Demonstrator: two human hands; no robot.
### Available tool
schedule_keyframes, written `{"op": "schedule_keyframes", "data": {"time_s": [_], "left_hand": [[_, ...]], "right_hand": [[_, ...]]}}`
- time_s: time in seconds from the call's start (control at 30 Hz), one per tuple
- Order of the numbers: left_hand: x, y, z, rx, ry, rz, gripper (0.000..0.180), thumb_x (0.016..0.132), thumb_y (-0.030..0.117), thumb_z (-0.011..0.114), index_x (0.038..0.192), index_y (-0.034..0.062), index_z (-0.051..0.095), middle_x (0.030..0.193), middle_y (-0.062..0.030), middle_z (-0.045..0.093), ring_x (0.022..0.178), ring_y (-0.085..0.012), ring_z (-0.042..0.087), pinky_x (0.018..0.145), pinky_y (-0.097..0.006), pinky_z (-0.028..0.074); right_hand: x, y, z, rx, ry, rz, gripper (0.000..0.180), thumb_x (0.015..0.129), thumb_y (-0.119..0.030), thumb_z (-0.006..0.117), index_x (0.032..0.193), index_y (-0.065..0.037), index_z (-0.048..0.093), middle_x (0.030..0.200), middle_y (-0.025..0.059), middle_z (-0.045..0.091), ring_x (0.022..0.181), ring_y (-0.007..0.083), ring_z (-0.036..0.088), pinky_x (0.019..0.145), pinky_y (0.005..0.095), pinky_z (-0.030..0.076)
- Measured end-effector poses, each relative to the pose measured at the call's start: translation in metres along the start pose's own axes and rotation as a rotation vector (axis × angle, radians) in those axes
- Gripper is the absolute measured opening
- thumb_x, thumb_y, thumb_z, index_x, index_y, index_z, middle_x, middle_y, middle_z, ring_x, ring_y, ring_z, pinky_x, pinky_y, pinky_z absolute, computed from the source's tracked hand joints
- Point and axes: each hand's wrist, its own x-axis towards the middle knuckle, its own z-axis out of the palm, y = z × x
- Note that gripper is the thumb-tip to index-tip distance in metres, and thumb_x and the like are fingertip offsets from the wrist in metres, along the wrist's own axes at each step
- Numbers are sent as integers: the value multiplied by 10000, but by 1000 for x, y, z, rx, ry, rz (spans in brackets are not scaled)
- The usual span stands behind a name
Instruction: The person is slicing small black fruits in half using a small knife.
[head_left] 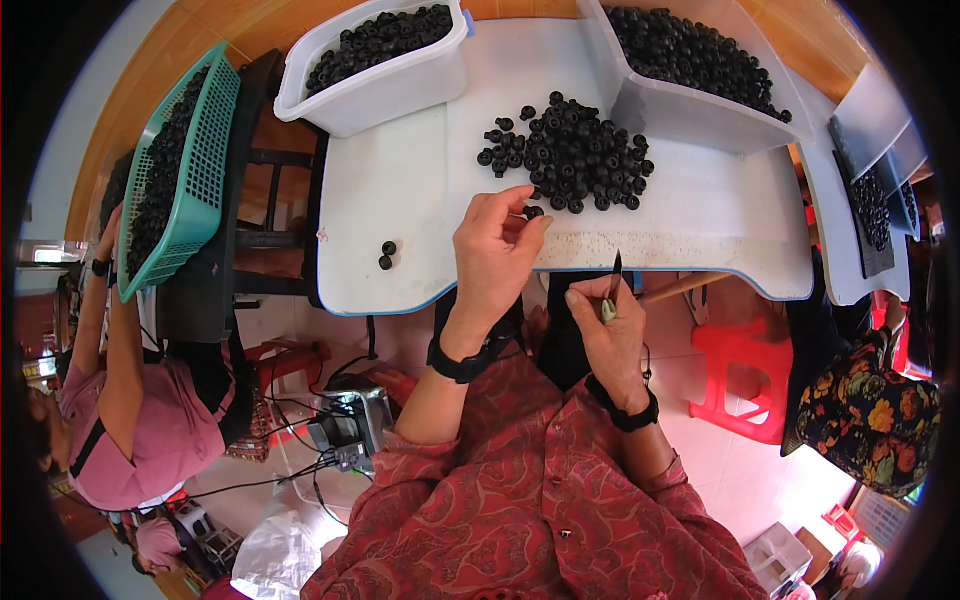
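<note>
The left hand (497, 250) hides most of a small black part (534, 212).

The table (420, 200) is white with a thin blue edge, and the heap of small round parts (570, 150) on it is black. Two tubs (400, 90) are white; the mesh basket (190, 190) is teal green. The person's shirt (540, 500) is dark red with a swirling paisley pattern, and both wrist straps (462, 366) are black. The stool (735, 375) is bright red.
</note>
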Motion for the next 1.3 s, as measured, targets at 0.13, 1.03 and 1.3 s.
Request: {"op": "schedule_keyframes", "data": {"time_s": [0.13, 1.03, 1.3], "left_hand": [[-9, 8, -16, -635, -153, -311, 213, 859, -6, 623, 1070, -28, 614, 982, -117, 636, 754, -186, 669, 690, -293, 570], [-56, 10, -23, -1277, -219, -539, 234, 927, 64, 569, 1145, -19, 589, 879, -74, 631, 740, -129, 600, 683, -256, 508], [-60, 10, -22, -1265, -214, -451, 217, 899, 29, 589, 1112, -11, 586, 1008, -137, 647, 766, -150, 617, 700, -257, 533]], "right_hand": [[0, 1, 2, 25, 3, -7, 78, 832, -49, 645, 856, 4, 594, 783, 63, 571, 644, 117, 540, 594, 258, 433], [8, -20, 10, -209, -109, -362, 99, 809, 10, 627, 901, -11, 600, 808, 123, 553, 676, 256, 619, 525, 318, 473], [8, -33, 13, -514, -32, -498, 222, 732, 18, 638, 948, -26, 603, 873, 99, 531, 624, 291, 619, 502, 372, 499]]}}
